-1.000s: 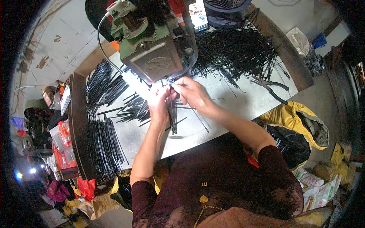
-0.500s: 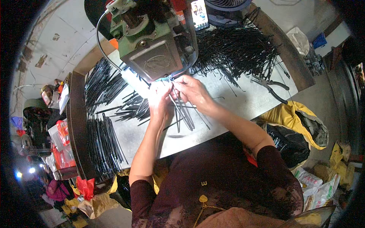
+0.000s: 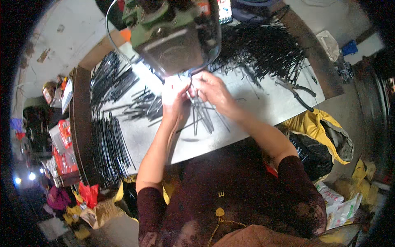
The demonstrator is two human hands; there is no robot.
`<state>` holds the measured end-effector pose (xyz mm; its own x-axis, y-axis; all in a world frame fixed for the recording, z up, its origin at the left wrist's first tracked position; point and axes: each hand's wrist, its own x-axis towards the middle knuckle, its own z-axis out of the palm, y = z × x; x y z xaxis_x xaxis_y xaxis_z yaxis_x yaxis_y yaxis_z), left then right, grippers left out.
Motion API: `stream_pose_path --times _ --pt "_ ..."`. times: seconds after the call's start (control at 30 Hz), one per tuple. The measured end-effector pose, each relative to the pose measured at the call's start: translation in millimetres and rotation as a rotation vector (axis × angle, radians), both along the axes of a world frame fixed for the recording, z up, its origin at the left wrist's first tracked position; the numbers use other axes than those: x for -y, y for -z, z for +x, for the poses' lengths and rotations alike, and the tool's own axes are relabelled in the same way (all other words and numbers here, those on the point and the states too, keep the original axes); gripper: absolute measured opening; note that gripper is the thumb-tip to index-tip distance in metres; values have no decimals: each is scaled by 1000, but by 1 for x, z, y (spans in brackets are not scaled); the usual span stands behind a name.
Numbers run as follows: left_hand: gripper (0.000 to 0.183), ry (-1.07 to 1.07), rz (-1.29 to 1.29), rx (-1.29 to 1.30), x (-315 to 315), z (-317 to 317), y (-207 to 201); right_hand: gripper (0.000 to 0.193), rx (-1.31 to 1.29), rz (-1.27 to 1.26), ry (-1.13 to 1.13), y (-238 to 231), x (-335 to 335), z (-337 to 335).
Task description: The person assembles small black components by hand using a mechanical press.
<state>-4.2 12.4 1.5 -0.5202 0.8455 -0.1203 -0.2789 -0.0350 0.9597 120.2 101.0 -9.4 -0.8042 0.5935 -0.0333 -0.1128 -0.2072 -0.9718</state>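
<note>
Both my hands are together under the lower front edge of a green machine head (image 3: 170,47). My left hand (image 3: 175,92) is closed, its fingertips up at the machine; glare washes it out, and what it pinches does not show. My right hand (image 3: 212,92) is beside it, with thumb and fingers pressed together. A few thin black rods (image 3: 201,117) fan down toward me from its curled fingers, over the table. The rods' upper ends and the machine's working point are hidden by my fingers and the glare.
Straight black rods lie in bundles (image 3: 111,148) along the left side and in a loose heap (image 3: 142,108) by my left wrist. A large tangled rod pile (image 3: 263,49) fills the back right. Dark-handled pliers (image 3: 298,90) lie at the right edge. Wooden boards (image 3: 84,131) border the table (image 3: 181,150).
The whole view has shifted slightly and blurred, with the machine higher in it. My hands stay together at the machine's lower edge, and the rods still hang from them.
</note>
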Motion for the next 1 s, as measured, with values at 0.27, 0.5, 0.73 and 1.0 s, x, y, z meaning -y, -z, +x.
stream_pose_path --times 0.27,0.5,0.73,1.0 --pt "9 -57 74 112 -1 -1 6 16 -37 -93 43 -10 1 -6" --pt "10 -63 88 159 5 2 0 21 16 -82 53 -12 7 -5" --pt "9 -6 51 97 -1 -5 5 21 -9 -45 62 -13 4 -6" --pt "12 -32 26 125 0 6 -6 19 36 -37 56 -9 0 1"
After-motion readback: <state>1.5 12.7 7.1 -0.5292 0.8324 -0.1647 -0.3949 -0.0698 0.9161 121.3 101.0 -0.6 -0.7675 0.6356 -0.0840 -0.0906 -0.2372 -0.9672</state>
